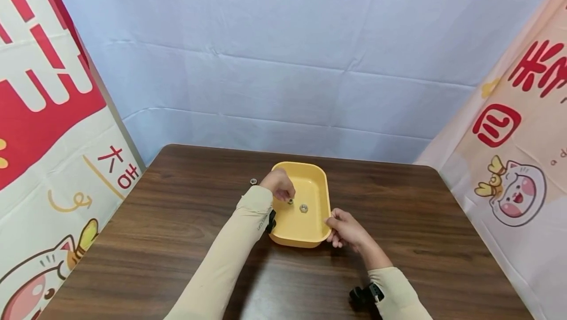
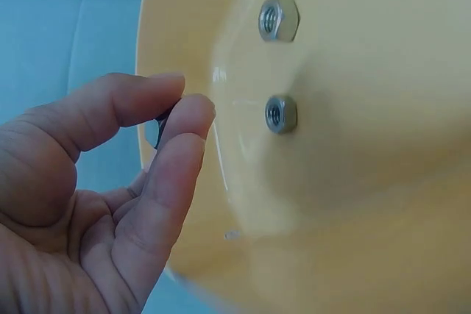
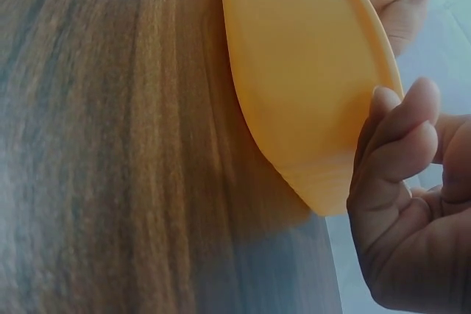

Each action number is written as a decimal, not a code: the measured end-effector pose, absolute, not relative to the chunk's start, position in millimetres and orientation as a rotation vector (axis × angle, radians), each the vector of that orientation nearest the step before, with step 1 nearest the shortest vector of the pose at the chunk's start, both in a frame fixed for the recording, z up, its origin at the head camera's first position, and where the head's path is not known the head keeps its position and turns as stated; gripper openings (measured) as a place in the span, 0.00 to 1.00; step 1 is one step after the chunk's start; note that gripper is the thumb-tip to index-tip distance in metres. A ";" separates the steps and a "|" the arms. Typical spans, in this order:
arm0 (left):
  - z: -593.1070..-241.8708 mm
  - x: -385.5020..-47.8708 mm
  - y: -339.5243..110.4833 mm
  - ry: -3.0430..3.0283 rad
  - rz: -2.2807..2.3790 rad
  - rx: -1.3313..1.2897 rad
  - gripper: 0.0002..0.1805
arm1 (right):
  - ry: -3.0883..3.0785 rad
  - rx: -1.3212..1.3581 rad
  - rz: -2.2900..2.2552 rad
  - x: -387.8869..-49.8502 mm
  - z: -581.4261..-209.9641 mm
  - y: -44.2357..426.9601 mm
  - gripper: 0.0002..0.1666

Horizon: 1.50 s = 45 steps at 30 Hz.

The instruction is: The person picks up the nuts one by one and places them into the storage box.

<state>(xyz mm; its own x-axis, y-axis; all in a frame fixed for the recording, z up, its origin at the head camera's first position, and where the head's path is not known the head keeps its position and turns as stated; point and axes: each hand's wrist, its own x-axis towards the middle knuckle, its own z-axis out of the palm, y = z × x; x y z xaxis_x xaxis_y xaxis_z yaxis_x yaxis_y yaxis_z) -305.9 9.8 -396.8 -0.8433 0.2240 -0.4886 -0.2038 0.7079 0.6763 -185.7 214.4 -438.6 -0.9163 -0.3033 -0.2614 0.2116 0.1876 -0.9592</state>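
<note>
A yellow plastic tray (image 1: pixel 318 189) stands on the table. My left hand (image 1: pixel 280 184) is over its left side. In the left wrist view the thumb and fingertips of that hand (image 2: pixel 125 159) pinch a small dark metal piece (image 2: pixel 163 118), apparently a nut and mostly covered by the fingers. Below it, a larger hex nut (image 2: pixel 280 19) and a smaller hex nut (image 2: pixel 281 114) lie apart on the tray's floor. My right hand (image 1: pixel 347 231) grips the tray's near right rim, thumb on top and fingers against the outer wall (image 3: pixel 309 71).
Another nut (image 1: pixel 253 181) lies on the dark wooden table (image 1: pixel 177 221), just left of the tray. A pale cloth (image 1: pixel 283 74) hangs behind the table, and printed banners (image 1: pixel 505 162) flank it on both sides.
</note>
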 end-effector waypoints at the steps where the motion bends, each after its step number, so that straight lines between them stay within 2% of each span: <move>1: -396.9 -305.6 11.6 2.361 1.020 0.021 0.02 | 2.080 -0.088 -1.775 -185.6 -438.7 214.3 0.06; 10: -394.1 -303.3 24.1 2.356 1.009 0.015 0.02 | 2.083 -0.060 -1.775 -192.6 -451.9 216.9 0.07; 19: -394.6 -302.7 24.9 2.380 1.013 0.027 0.06 | 2.091 -0.071 -1.761 -181.9 -430.0 210.7 0.07; 22: -392.4 -301.9 23.3 2.392 1.015 0.131 0.06 | 2.099 -0.065 -1.765 -187.4 -442.2 214.3 0.08; 25: -387.1 -299.7 21.4 2.385 1.005 0.268 0.10 | 2.101 -0.048 -1.765 -193.2 -454.8 218.3 0.08; 28: -381.8 -297.2 21.0 2.443 0.887 0.441 0.12 | 2.081 -0.045 -1.775 -191.7 -451.0 217.9 0.07; 31: -378.2 -294.2 21.7 2.571 0.649 0.639 0.05 | 2.065 -0.057 -1.784 -187.8 -441.7 215.4 0.07; 33: -376.7 -292.3 22.7 2.652 0.506 0.741 0.08 | 2.061 -0.065 -1.791 -185.7 -436.7 214.2 0.07; 36: -375.6 -289.6 24.3 2.692 0.424 0.782 0.15 | 2.060 -0.052 -1.792 -186.2 -438.5 214.7 0.07; 41: -376.4 -286.7 24.5 2.701 0.422 0.769 0.17 | 2.065 -0.037 -1.786 -190.6 -449.9 217.8 0.07; 45: -379.5 -283.6 22.7 2.712 0.422 0.764 0.18 | 2.074 -0.075 -1.775 -185.8 -439.1 215.5 0.07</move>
